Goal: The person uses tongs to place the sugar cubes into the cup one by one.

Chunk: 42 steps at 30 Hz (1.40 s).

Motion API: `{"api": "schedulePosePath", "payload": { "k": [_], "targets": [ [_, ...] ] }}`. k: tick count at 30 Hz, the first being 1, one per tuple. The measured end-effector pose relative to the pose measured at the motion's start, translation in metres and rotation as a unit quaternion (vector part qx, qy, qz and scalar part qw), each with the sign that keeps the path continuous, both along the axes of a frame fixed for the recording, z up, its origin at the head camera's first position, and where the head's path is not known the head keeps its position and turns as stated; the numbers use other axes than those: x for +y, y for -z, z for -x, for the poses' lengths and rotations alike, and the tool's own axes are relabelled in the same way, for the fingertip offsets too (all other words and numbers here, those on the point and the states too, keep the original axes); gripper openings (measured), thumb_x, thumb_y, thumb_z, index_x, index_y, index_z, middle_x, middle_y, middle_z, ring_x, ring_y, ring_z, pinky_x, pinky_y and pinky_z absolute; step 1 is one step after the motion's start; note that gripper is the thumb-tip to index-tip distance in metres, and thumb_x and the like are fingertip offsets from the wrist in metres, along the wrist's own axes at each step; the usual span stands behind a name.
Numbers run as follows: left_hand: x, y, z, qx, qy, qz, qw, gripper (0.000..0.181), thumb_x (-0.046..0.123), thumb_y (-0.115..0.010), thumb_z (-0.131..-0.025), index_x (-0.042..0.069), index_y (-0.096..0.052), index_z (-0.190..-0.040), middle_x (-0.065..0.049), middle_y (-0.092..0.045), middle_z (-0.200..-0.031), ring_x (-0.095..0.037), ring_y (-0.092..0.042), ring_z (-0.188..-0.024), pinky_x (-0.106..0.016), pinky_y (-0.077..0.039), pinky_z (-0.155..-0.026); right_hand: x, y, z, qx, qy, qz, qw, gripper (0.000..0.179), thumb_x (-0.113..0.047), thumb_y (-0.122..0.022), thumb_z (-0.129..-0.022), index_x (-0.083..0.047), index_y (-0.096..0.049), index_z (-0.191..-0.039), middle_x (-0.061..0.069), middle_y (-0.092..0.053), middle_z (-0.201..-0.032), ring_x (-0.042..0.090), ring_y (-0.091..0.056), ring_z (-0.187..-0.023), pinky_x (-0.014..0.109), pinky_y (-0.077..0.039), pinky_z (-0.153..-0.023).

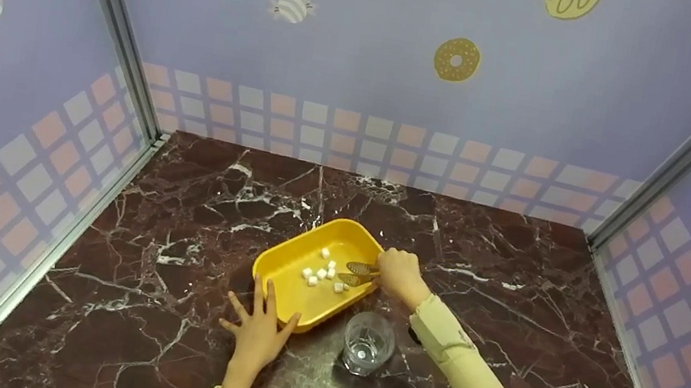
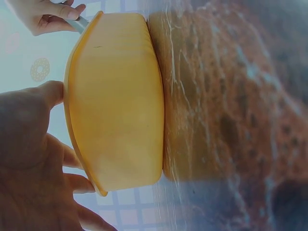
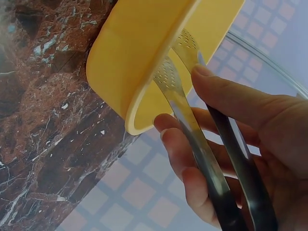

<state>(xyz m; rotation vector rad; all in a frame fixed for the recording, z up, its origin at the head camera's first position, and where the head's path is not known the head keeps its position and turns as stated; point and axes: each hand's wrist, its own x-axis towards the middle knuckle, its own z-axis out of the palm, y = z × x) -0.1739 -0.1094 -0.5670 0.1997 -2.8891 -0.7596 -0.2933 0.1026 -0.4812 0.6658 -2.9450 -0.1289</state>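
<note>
My right hand (image 1: 399, 274) grips slotted metal tongs (image 1: 360, 274), tips apart over the sugar cubes (image 1: 323, 275) in the yellow tray (image 1: 285, 261). My left hand (image 1: 258, 330) lies flat, fingers spread, against the tray's near corner, holding nothing. Tray sits mid-bench (image 1: 507, 319) on dark marble. Glass of water (image 1: 368, 344) stands just beside the tray's near edge, between my arms.
</note>
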Motion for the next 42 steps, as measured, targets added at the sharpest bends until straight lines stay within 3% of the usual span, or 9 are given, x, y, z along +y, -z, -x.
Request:
{"api": "schedulePosePath", "payload": {
  "k": [12, 18, 29, 33, 37, 42],
  "targets": [
    [0.001, 0.002, -0.001, -0.005, -0.003, 0.000, 1.0000, 0.080, 0.052, -0.050, -0.085, 0.005, -0.021, -0.142, -0.017, -0.008, -0.150, -0.064, -0.002, -0.123, -0.082, -0.008, -0.079, -0.004, 0.007, 0.002, 0.034, -0.016, -0.029, 0.9989, 0.007, -0.010, -0.066, -0.070, -0.004, -0.066, -0.067, 0.013, -0.065, -0.070, 0.030, -0.062, -0.061, 0.042, -0.050, -0.051],
    [0.001, 0.002, 0.000, -0.002, -0.004, 0.004, 1.0000, 0.079, 0.051, -0.051, -0.084, 0.005, -0.023, -0.142, -0.017, -0.009, -0.150, -0.064, -0.002, -0.123, -0.082, -0.010, -0.079, -0.006, 0.008, 0.002, 0.048, -0.027, -0.019, 0.9983, 0.012, -0.015, -0.072, -0.066, -0.006, -0.065, -0.062, 0.012, -0.065, -0.067, 0.030, -0.061, -0.058, 0.041, -0.050, -0.049],
    [0.001, 0.002, 0.001, 0.011, -0.006, 0.007, 0.9999, 0.079, 0.052, -0.050, -0.085, 0.004, -0.023, -0.142, -0.017, -0.010, -0.150, -0.064, -0.003, -0.123, -0.082, -0.010, -0.079, -0.006, 0.009, 0.003, 0.080, -0.033, -0.035, 0.9956, 0.012, -0.006, -0.061, -0.073, -0.005, -0.066, -0.062, 0.011, -0.064, -0.064, 0.028, -0.061, -0.055, 0.039, -0.049, -0.046],
    [0.000, 0.002, 0.001, 0.005, -0.005, 0.006, 1.0000, 0.079, 0.052, -0.050, -0.085, 0.005, -0.022, -0.142, -0.017, -0.009, -0.150, -0.064, -0.003, -0.123, -0.082, -0.010, -0.079, -0.003, 0.008, 0.004, 0.073, -0.032, -0.034, 0.9962, 0.006, -0.010, -0.067, -0.068, -0.006, -0.067, -0.063, 0.011, -0.064, -0.065, 0.028, -0.060, -0.055, 0.040, -0.049, -0.047],
    [0.000, 0.002, 0.001, 0.007, -0.006, 0.007, 0.9999, 0.080, 0.052, -0.050, -0.085, 0.005, -0.021, -0.142, -0.016, -0.009, -0.150, -0.064, -0.003, -0.123, -0.082, -0.010, -0.079, 0.000, 0.006, 0.004, 0.055, -0.034, -0.017, 0.9978, 0.012, -0.016, -0.074, -0.061, -0.007, -0.068, -0.065, 0.012, -0.065, -0.067, 0.030, -0.061, -0.058, 0.043, -0.049, -0.049],
    [0.000, 0.002, 0.001, 0.005, -0.004, 0.006, 1.0000, 0.080, 0.052, -0.049, -0.085, 0.005, -0.021, -0.142, -0.017, -0.009, -0.150, -0.064, -0.002, -0.122, -0.082, -0.010, -0.079, 0.004, 0.003, 0.004, 0.036, -0.037, 0.011, 0.9986, 0.016, -0.020, -0.076, -0.063, -0.006, -0.068, -0.065, 0.014, -0.065, -0.068, 0.032, -0.061, -0.059, 0.045, -0.049, -0.051]
  ]
}}
